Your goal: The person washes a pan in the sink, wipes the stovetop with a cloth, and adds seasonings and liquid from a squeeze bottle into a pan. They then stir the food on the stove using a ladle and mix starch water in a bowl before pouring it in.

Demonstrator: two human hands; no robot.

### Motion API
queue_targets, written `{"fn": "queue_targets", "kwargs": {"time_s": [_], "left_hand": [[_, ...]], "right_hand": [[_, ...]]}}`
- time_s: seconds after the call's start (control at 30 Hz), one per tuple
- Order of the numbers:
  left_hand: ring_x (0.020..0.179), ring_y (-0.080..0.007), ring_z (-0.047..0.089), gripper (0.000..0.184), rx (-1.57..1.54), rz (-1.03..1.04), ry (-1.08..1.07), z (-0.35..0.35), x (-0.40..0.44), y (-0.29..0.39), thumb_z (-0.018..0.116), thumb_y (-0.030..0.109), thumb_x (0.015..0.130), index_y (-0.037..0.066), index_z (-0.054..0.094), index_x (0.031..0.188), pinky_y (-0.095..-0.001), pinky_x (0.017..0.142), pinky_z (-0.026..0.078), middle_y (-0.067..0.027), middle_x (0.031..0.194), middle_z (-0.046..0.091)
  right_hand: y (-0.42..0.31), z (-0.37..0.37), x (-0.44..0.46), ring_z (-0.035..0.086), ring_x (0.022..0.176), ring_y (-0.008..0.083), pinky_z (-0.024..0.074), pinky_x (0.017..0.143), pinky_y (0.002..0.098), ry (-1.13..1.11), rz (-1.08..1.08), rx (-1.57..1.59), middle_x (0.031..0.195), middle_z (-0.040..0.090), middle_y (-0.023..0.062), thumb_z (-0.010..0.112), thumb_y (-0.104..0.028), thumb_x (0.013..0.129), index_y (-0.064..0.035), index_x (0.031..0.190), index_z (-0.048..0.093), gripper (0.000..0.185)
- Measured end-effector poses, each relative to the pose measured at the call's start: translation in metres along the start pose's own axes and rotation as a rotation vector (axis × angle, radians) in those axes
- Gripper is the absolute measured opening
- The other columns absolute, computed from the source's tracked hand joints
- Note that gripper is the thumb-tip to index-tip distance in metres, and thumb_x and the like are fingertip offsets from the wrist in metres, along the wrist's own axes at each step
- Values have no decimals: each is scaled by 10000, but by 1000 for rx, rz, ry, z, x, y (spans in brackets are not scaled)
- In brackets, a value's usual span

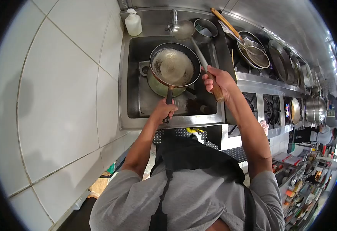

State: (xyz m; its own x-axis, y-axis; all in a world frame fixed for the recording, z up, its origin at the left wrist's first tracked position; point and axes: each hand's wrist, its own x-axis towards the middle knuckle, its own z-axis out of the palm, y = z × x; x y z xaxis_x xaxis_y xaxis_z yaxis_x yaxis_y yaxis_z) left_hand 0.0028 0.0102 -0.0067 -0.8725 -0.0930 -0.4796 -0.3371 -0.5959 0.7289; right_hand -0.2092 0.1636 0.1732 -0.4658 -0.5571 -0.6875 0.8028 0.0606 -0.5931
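Observation:
My left hand (163, 111) is closed round the black handle of a frying pan (152, 63), which I hold over the sink (134, 104). Cloudy, foamy liquid and dark specks lie in the pan. In my right hand (221, 81) is the wooden handle of a long ladle (200, 54). The ladle's round bowl is beside the faucet (174, 18), beyond the pan's far rim. Under the frying pan, partly hidden by it, a pot (157, 88) stands in the sink.
A white pump bottle (133, 23) and a metal container (206, 30) stand behind the sink. To the right are a strainer (257, 57) on a pan and stove burners (271, 109). A small pan (294, 111) sits near a flame. Another person (324, 135) is far right.

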Motion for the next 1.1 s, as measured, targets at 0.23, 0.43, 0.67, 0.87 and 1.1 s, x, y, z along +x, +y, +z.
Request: {"fn": "queue_targets", "kwargs": {"time_s": [0.23,0.43,0.67,0.87,1.1], "left_hand": [[469,-91,500,307,5,-8,15,0,1,-2,716,23,836,106,465,993,-274,433,405,5,631,517],[459,-94,499,303,27,-21,2,2,-2,5,723,30,835,114,472,982,-286,436,410,2,611,522],[454,-91,493,301,6,-19,-15,2,1,2,717,25,838,112,470,989,-286,421,405,5,604,512],[463,-102,511,309,-37,-31,15,-2,2,-3,738,40,797,92,488,970,-293,423,425,-6,642,535],[475,-104,518,299,-18,-43,23,-3,-7,4,724,22,802,87,489,974,-279,418,420,-14,678,544]], "right_hand": [[-2,8,-14,457,547,94,409,451,247,93,-133,-454,784,533,22,516,-273,1078,-73,1234,563,258],[-9,-26,3,739,863,341,571,752,436,444,-548,-1362,921,725,255,625,-286,981,0,1345,622,463],[-21,-16,4,680,1036,450,528,914,512,501,-757,-1645,1075,710,282,642,-306,956,-82,1412,596,510],[-9,-26,10,685,978,443,535,867,521,596,-773,-1862,1012,722,223,649,-253,960,-188,1448,574,498],[-12,-54,-16,690,964,429,549,855,522,562,-799,-1838,1024,705,226,630,-260,971,-214,1454,558,491]]}}
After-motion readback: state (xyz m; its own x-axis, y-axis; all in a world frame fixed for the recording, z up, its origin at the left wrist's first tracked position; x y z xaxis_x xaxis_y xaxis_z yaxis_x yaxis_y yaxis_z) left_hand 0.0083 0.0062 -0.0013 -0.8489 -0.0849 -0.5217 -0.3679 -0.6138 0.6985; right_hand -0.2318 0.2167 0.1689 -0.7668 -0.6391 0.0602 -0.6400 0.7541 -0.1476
